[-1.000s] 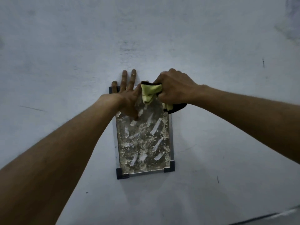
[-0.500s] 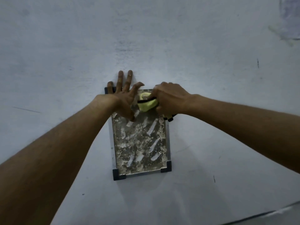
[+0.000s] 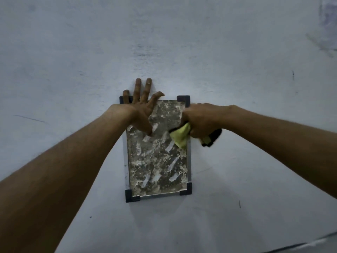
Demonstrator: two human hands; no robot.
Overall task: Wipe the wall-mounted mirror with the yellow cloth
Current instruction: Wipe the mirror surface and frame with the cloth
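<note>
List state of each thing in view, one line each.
mirror: hung upright on the wall, glass blotchy and streaked.
yellow cloth: bunched, gripped, against the mirror's right edge.
right hand: fist closed on the cloth.
left hand: open, flat, fingers spread over the mirror's top-left corner.
wall: pale, scuffed.

Pale scuffed wall (image 3: 182, 52) with small stained mirror (image 3: 156, 161)
</note>
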